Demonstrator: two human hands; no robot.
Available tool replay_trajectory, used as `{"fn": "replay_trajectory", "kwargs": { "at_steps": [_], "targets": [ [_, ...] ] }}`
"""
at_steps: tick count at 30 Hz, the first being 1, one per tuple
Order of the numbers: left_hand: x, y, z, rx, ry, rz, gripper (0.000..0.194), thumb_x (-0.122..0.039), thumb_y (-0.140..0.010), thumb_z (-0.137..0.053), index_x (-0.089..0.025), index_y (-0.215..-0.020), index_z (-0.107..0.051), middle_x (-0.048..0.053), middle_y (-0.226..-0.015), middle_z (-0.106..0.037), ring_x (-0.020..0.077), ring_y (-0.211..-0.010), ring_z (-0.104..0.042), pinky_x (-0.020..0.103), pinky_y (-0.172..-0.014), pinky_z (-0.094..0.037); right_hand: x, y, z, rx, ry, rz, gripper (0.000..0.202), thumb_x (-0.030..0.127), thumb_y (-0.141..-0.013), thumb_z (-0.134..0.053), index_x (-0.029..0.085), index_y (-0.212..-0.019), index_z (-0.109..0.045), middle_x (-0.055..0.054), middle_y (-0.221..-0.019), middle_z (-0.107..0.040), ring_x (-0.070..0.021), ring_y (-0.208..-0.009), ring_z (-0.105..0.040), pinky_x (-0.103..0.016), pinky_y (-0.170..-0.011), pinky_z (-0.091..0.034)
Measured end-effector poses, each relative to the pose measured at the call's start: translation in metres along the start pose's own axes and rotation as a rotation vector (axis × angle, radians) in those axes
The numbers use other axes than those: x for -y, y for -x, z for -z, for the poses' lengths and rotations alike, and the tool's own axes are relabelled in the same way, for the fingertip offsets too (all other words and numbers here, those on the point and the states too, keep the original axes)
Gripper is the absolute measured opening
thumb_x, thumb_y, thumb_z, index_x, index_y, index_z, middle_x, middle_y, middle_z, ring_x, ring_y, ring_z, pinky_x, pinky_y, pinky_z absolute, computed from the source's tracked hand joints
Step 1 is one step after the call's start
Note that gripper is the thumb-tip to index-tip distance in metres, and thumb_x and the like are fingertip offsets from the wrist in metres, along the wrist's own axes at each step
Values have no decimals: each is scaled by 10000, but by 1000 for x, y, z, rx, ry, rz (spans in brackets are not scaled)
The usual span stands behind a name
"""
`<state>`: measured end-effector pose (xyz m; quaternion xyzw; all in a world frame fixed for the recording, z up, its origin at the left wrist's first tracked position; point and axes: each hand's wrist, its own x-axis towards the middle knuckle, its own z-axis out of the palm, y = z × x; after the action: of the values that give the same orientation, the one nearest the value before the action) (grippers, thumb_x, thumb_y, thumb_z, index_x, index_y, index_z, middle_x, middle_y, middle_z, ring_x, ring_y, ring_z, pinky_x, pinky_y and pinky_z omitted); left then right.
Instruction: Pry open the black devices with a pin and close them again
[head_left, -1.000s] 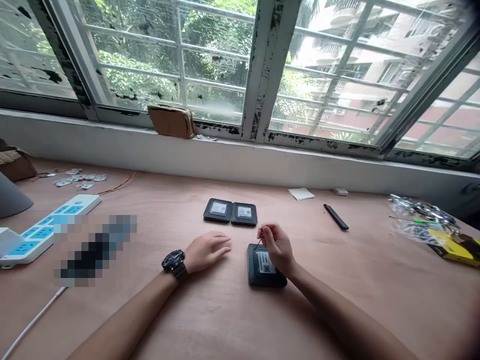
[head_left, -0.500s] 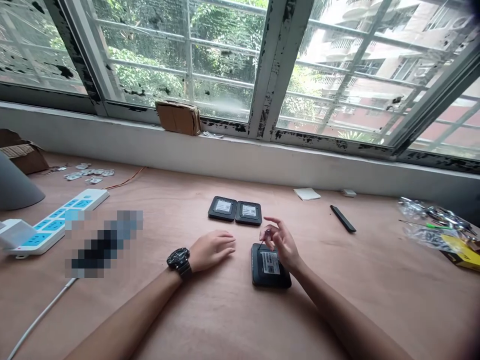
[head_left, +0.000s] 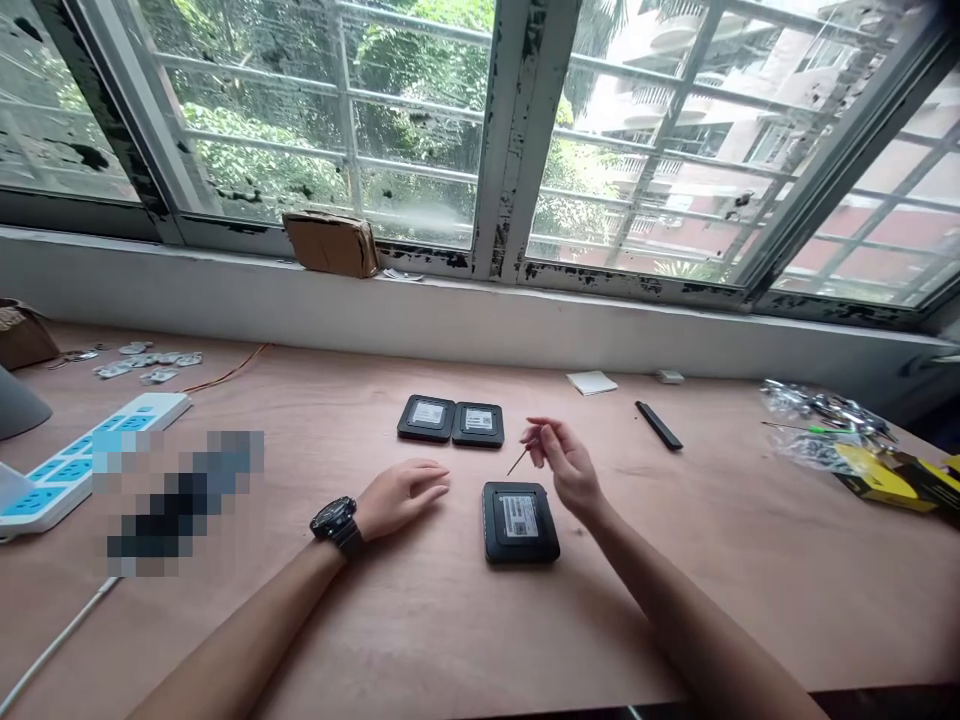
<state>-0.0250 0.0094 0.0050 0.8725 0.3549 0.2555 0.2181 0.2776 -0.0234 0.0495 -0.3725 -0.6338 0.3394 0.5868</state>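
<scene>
One thick, square black case point(head_left: 522, 548) with rounded corners lies flat on the pinkish-brown wooden table point(head_left: 375, 640), its printed white label point(head_left: 520, 515) facing up, just nearer the person than the right hand and to the right of the left. The left hand point(head_left: 401, 501), with a round black wristwatch point(head_left: 334, 517) behind it, rests on the wood, fingers loosely bent, holding nothing, apart from the case. The right hand point(head_left: 561, 460) pinches a slim, metal-looking tool point(head_left: 516, 463), slanting down just past the case's far edge; I can't tell whether its tip meets the wood. To my eye, careful tool work wants a more upright shaft and the left hand bracing the case. Beyond both hands, two thinner square black cases point(head_left: 425, 416) sit side by side.
</scene>
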Motion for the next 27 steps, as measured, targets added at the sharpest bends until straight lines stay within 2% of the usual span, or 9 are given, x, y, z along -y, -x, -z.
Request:
{"fn": "replay_trajectory", "kwargs": {
  "at_steps": [3,6,10,13,15,18,20,23,27],
  "targets": [
    [0,0,-1,-2,5,13,376,-485,-1010,-553,-255,-1255,-722,48,-1312,-700,257,-1237,-639,400,-1085,-493,0,-3,46,-68,352,65,328,472,-1035,-492,233,-1203,-640,-72,-989,-719,-160,-662,-572,-308,-625,-506],
    [1,0,-2,-7,9,15,395,-499,-1013,-540,-249,-1261,-720,55,-1324,-693,263,-1243,-637,406,-1088,-494,-12,5,91,105,798,57,327,479,-1007,-534,241,-1147,-709,-83,-1029,-743,-213,-779,-668,-351,-748,-528],
    [0,1,0,-9,-9,29,423,-511,-1015,-539,-238,-1298,-695,73,-1349,-676,274,-1248,-635,425,-1085,-496,-31,22,118,245,992,-115,335,456,-1008,-497,259,-1086,-756,-89,-1145,-733,-256,-894,-719,-369,-827,-540],
    [-11,1,-4,-4,-26,5,529,-577,-963,-607,-252,-1380,-628,85,-1418,-624,289,-1291,-601,440,-1099,-480,-32,29,112,184,1020,-141,332,483,-974,-554,266,-1121,-757,-86,-1272,-682,-227,-804,-714,-370,-805,-540],
    [-25,-2,-14,15,-31,-48,766,-665,-862,-692,-267,-1489,-507,94,-1510,-535,306,-1364,-534,453,-1138,-442,-26,32,99,149,968,-117,351,499,-984,-539,258,-1124,-753,-88,-1273,-678,-204,-751,-690,-358,-768,-534],
    [-52,-9,-38,77,-54,-128,1272,-800,-636,-783,-238,-1625,-214,148,-1620,-361,375,-1463,-391,524,-1216,-318,-14,37,74,246,839,-119,361,505,-997,-523,259,-1164,-727,-82,-1210,-703,-203,-784,-671,-347,-775,-530],
    [-66,-13,-54,93,-68,-115,1431,-837,-577,-784,-212,-1644,-65,188,-1632,-316,416,-1466,-369,583,-1222,-268,-9,41,59,335,781,-158,352,491,-985,-553,248,-1181,-716,-83,-1168,-715,-212,-836,-673,-349,-802,-529],
    [-76,-17,-69,90,-67,-76,1402,-796,-637,-786,-209,-1641,-4,211,-1615,-338,424,-1422,-430,607,-1207,-272,-5,42,46,347,734,-261,326,474,-962,-597,215,-1117,-721,-75,-1049,-740,-210,-835,-672,-336,-763,-524],
    [-73,-18,-70,60,-23,-55,1322,-664,-686,-834,-201,-1640,-45,211,-1576,-393,409,-1375,-476,556,-1140,-398,-1,27,41,355,705,-390,297,483,-886,-702,209,-999,-717,-38,-935,-755,-199,-806,-680,-301,-692,-502]
  ]
}}
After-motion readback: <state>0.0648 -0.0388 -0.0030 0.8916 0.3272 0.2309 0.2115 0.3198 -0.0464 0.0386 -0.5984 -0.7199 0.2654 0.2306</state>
